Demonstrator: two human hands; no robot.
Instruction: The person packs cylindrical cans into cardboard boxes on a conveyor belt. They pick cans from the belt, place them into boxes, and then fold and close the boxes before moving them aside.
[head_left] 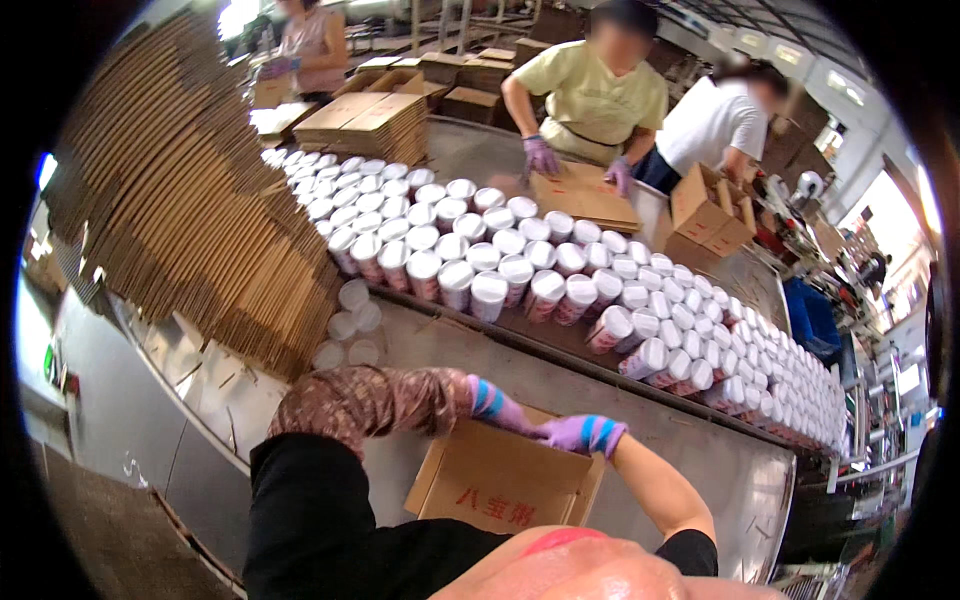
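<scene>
A brown cardboard box [500, 480] with red printing on its side stands on the metal table close in front of me. My left hand [500, 408], in a purple glove with blue bands, grips the box's far upper edge, its arm in a camouflage sleeve. Beside it, nearly touching, my right hand [582, 432] in a matching glove is closed on the same edge near the right corner. The fingertips of both hands are partly hidden. Beyond the box, white-lidded cans [489, 290] stand upright in a long, dense band running from far left to near right.
A tall stack of flattened cardboard [190, 200] rises at the left. Several clear round lids [345, 325] lie near its foot. Across the table, a co-worker in yellow handles a flat carton [587, 195]; another person in white leans beside an open, divided box [712, 210]. A blue crate [810, 315] sits far right.
</scene>
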